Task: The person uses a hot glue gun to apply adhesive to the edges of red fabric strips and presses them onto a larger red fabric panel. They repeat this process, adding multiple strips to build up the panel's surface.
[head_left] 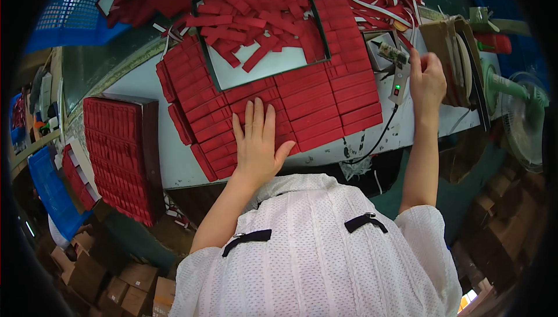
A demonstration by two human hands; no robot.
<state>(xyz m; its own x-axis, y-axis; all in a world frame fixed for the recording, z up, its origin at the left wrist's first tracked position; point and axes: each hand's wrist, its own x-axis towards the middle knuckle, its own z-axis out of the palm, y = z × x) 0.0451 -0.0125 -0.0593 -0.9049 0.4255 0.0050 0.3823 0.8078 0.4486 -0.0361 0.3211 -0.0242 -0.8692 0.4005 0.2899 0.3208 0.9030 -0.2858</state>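
Observation:
My left hand (256, 140) lies flat, fingers spread, on rows of small red boxes (311, 96) packed side by side on the table. Off to the right, my right hand (428, 81) is closed, its fingertips at a red ribbon with a white edge (414, 26) that runs down from a tangled pile. Just left of that hand stands a small electric device (399, 81) with a green light and a black cable. Beyond my left hand, a black-rimmed tray (218, 79) with a pale bottom rests on the boxes, holding many loose red strips (256, 20).
A stack of red pieces in a dark tray (152, 160) stands at the left. Red pieces heap in a blue basket (64, 18) at the far left. At the right are a cardboard box (442, 41) and a green fan (520, 108). Cartons (136, 276) sit below.

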